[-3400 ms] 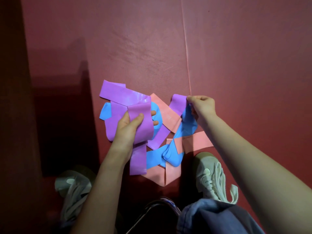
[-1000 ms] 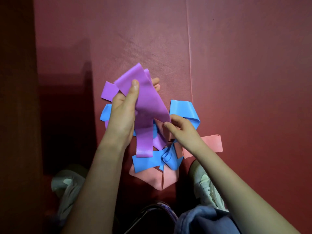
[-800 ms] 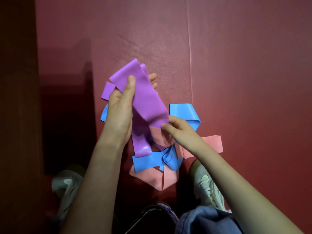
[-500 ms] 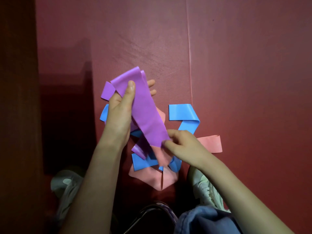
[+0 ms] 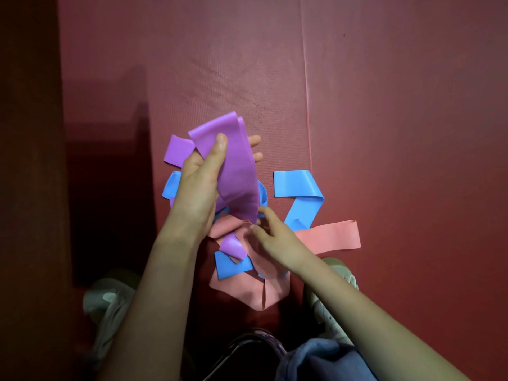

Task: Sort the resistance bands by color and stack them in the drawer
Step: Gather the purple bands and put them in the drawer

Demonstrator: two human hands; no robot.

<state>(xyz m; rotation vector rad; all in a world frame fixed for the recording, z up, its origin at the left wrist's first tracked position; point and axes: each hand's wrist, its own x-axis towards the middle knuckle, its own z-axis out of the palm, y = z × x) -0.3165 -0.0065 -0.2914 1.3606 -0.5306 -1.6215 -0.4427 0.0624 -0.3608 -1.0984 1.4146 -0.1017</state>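
A tangle of purple, blue and pink resistance bands lies on a red mat. My left hand (image 5: pixel 200 182) grips a wide purple band (image 5: pixel 236 171) and holds it up above the pile, thumb on top. My right hand (image 5: pixel 272 240) pinches the lower end of that purple band just over a pink band (image 5: pixel 330 237). A folded blue band (image 5: pixel 299 193) lies to the right, apart from my hands. Another blue piece (image 5: pixel 231 266) and a pink loop (image 5: pixel 247 292) sit nearer me. No drawer is in view.
The red mat (image 5: pixel 384 105) stretches far ahead and right, with a seam (image 5: pixel 306 105) running down it. A dark strip (image 5: pixel 27 160) borders it on the left. My two pale shoes (image 5: pixel 110 301) (image 5: pixel 332 298) stand at the pile's near edge.
My right hand slid down the purple band and now pinches its lower end closer to me. The left hand kept the band raised. More of the pink band shows on the right.
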